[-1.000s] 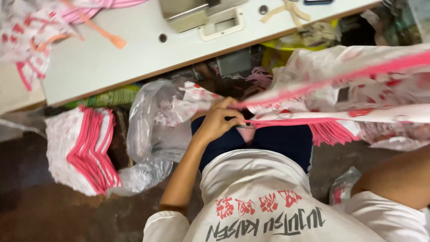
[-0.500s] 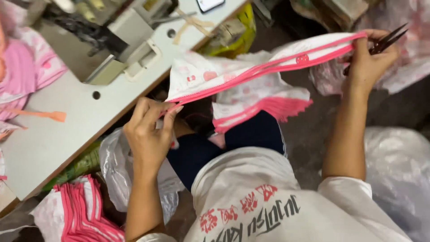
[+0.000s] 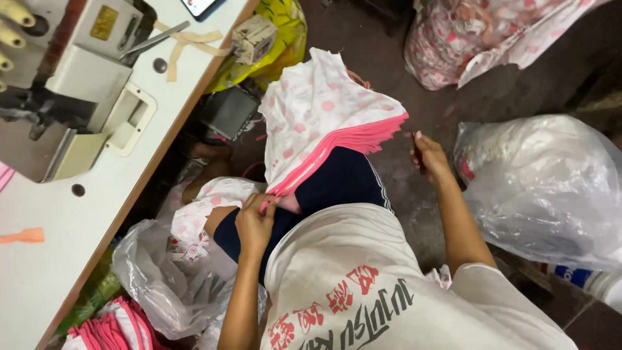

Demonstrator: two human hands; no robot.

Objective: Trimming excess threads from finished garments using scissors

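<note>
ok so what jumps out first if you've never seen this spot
The stack of white, pink-edged fabric pieces draped over the person's lap at centre catches the eye first, with the left hand pinching its pink corner. The right hand hangs to the right of the stack, holding a small dark tool. A sewing machine sits on the white table at upper left, and a clear plastic bag bulges at right.

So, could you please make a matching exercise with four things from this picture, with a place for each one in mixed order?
Things:
1. left hand
2. right hand
3. sewing machine
4. clear plastic bag

Places:
a. on the white table, upper left
b. pinching the pink edge of the printed fabric on the lap
c. on the floor, right side
d. beside the knee, gripping a small dark tool

Pairs: 1-b, 2-d, 3-a, 4-c
</note>
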